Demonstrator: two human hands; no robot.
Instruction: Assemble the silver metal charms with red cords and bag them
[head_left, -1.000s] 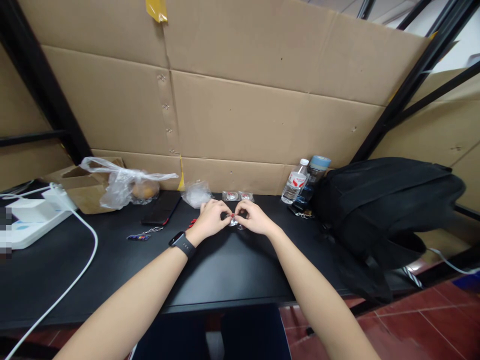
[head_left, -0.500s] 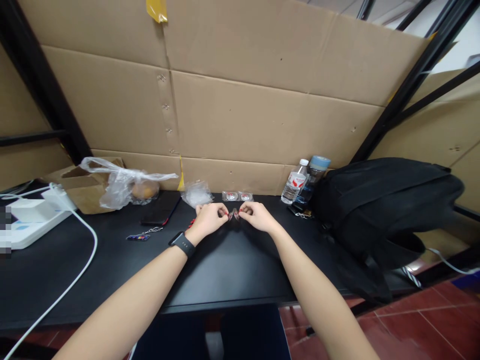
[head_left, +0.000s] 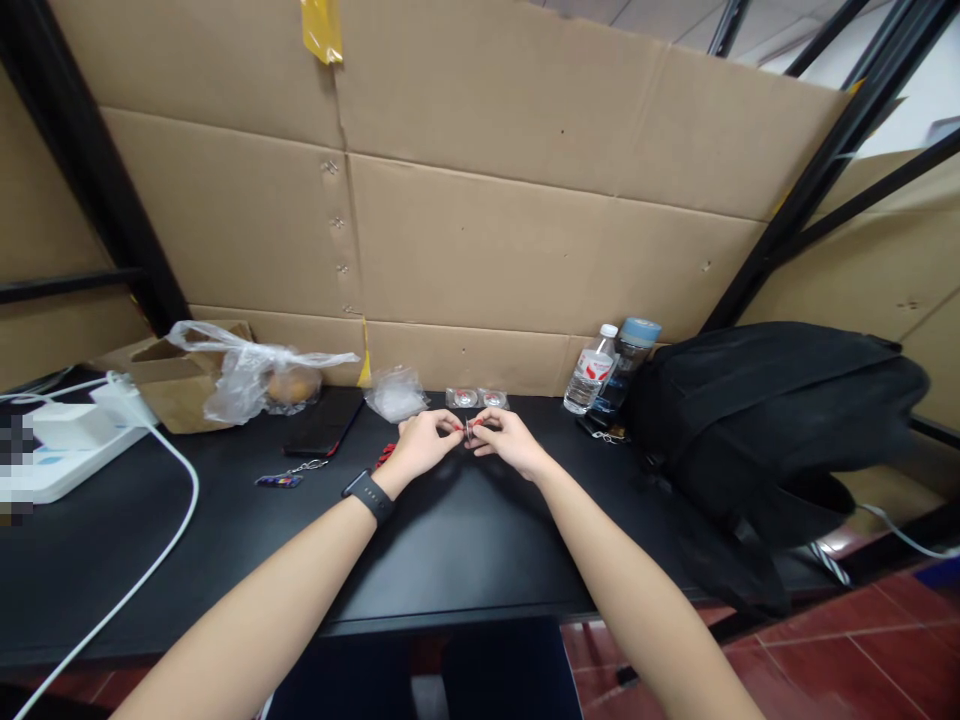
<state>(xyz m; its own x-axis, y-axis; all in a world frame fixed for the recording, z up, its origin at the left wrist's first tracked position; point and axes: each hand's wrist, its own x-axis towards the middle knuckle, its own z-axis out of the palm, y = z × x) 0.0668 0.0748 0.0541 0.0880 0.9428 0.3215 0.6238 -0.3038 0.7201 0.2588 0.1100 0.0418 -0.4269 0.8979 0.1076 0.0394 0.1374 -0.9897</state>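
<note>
Above the black table, my left hand [head_left: 426,440] and my right hand [head_left: 511,440] meet with fingers pinched. Between their fingertips is a small thin shiny piece [head_left: 468,429], seen almost edge-on and too small to name. Both hands grip it. Just behind them lie two clear packets, a left packet [head_left: 462,398] and a right packet [head_left: 493,399], each with a round item inside. A heap of clear plastic wrappers [head_left: 397,394] sits behind my left hand. Small red pieces [head_left: 386,455] show beside my left wrist, partly hidden by it.
On the left are a power strip [head_left: 60,465], a plastic bag [head_left: 247,375], a black phone-like slab [head_left: 321,425] and a keychain [head_left: 280,481]. A water bottle [head_left: 590,375], a blue-lidded bottle [head_left: 637,340] and a black backpack [head_left: 765,420] stand right. Cardboard [head_left: 480,250] walls the back.
My fingertips have come closer together around the small piece, which now shows as one thin edge where two shiny parts showed before. The view has shifted slightly.
</note>
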